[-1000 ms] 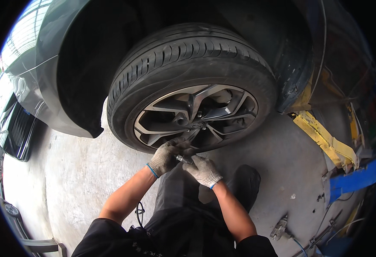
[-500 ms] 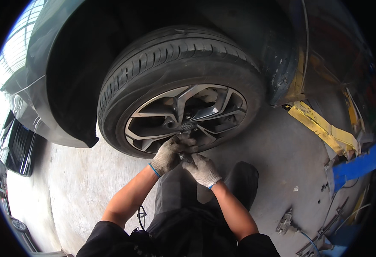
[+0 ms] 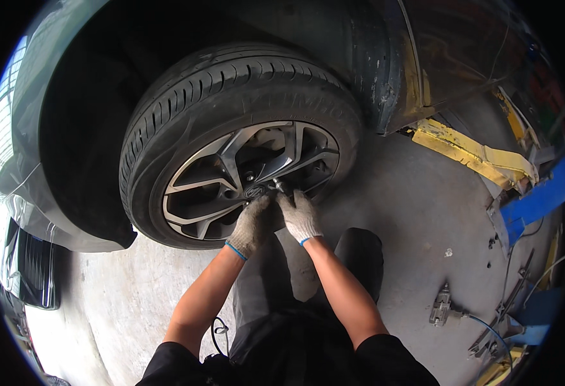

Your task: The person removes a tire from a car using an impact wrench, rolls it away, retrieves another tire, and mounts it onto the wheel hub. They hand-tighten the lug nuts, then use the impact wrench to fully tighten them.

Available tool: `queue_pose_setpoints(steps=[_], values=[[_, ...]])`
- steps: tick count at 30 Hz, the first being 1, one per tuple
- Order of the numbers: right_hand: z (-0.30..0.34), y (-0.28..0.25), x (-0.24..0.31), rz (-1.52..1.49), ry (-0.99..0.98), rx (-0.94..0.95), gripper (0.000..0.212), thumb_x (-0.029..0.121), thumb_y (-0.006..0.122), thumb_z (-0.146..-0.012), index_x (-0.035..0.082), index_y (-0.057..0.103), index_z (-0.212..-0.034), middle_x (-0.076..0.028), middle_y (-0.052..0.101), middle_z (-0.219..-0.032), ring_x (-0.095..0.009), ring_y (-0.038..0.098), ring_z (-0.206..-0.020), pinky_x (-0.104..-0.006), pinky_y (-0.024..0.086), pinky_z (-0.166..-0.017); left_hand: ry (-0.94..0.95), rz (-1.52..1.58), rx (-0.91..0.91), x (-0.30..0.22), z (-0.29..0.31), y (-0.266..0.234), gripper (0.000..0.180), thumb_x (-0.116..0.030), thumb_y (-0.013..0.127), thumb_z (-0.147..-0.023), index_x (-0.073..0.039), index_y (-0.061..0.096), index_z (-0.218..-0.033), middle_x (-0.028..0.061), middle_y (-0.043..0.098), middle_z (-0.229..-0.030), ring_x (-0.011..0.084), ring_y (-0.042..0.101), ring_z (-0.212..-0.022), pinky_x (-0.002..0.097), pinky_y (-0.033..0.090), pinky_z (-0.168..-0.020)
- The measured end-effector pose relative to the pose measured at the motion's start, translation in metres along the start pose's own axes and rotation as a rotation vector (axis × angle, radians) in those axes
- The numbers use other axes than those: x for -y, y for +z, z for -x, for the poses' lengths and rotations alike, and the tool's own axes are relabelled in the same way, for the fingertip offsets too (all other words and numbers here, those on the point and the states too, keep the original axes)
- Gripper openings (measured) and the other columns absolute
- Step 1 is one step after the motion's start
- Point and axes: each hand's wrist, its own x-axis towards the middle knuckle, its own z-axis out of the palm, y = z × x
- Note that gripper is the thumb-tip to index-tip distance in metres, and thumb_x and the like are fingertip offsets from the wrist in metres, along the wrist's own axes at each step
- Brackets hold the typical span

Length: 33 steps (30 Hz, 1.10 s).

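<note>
1. The wheel (image 3: 233, 154) sat on the far side, beside the car's fender (image 3: 28, 193).
2. Your right hand (image 3: 300, 217) gripped a small metal piece (image 3: 278, 184) beside the hub (image 3: 255, 191).
3. Your left hand (image 3: 250, 225) was at the hub's near side; its grip couldn't be told.
4. A yellow beam (image 3: 463, 152) stood far right; a grey tool (image 3: 441, 307) lay near right.

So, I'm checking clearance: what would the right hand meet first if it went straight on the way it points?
The right hand would most likely meet the wheel, just right of its centre cap; depth is unclear, so it may be touching there now.
</note>
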Motion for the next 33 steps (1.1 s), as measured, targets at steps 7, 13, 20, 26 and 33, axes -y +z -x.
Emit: queue_pose_setpoints(steps=[7, 13, 20, 26, 33], values=[[-0.02, 0.015, 0.016, 0.107, -0.109, -0.04, 0.055, 0.052, 0.053, -0.093, -0.003, 0.062, -0.096, -0.029, 0.066, -0.093, -0.046, 0.064, -0.09, -0.0509, 0.05, -0.079, 0.166, -0.708, -0.095, 0.003, 0.02, -0.059, 0.039, -0.021, 0.046, -0.1, -0.004, 0.05, -0.134, 0.0144, 0.055, -0.135, 0.0264, 0.053, -0.123, 0.0393, 0.038, -0.109], [-0.031, 0.013, 0.003, -0.113, -0.005, 0.059, 0.071, 0.064, 0.041, -0.095, -0.001, 0.067, -0.09, -0.03, 0.065, -0.086, -0.048, 0.063, -0.089, -0.0534, 0.048, -0.079, -0.002, -1.264, -0.222, 0.002, 0.085, -0.041, 0.033, -0.015, 0.052, -0.099, 0.005, 0.056, -0.125, 0.0162, 0.061, -0.125, 0.0274, 0.062, -0.11, 0.0374, 0.05, -0.095], [-0.02, 0.009, 0.038, 0.258, 0.108, 0.267, 0.064, 0.054, 0.05, -0.095, -0.001, 0.055, -0.127, -0.032, 0.059, -0.118, -0.046, 0.057, -0.111, -0.0508, 0.044, -0.095, -0.089, -0.648, -0.716, 0.009, 0.222, -0.114, 0.033, -0.023, 0.05, -0.098, 0.0, 0.063, -0.117, 0.0106, 0.071, -0.106, 0.018, 0.068, -0.091, 0.031, 0.055, -0.081], [-0.031, -0.002, 0.012, 0.356, -0.126, 0.031, 0.06, 0.052, 0.048, -0.098, 0.0, 0.06, -0.124, -0.021, 0.069, -0.109, -0.035, 0.066, -0.098, -0.0429, 0.049, -0.082, -0.82, -1.313, -1.148, 0.099, 0.42, -0.241, 0.046, -0.035, 0.05, -0.082, -0.003, 0.064, -0.112, 0.0248, 0.066, -0.112, 0.0382, 0.064, -0.106, 0.0466, 0.049, -0.09], [-0.024, 0.01, 0.03, 0.479, -0.205, 0.006, 0.059, 0.05, 0.054, -0.095, -0.002, 0.059, -0.124, -0.024, 0.063, -0.118, -0.037, 0.063, -0.102, -0.0437, 0.047, -0.086, -0.862, -0.867, -1.625, 0.173, 0.508, -0.262, 0.06, -0.018, 0.054, -0.081, -0.003, 0.048, -0.138, 0.0272, 0.057, -0.13, 0.0399, 0.057, -0.121, 0.0446, 0.047, -0.101]])
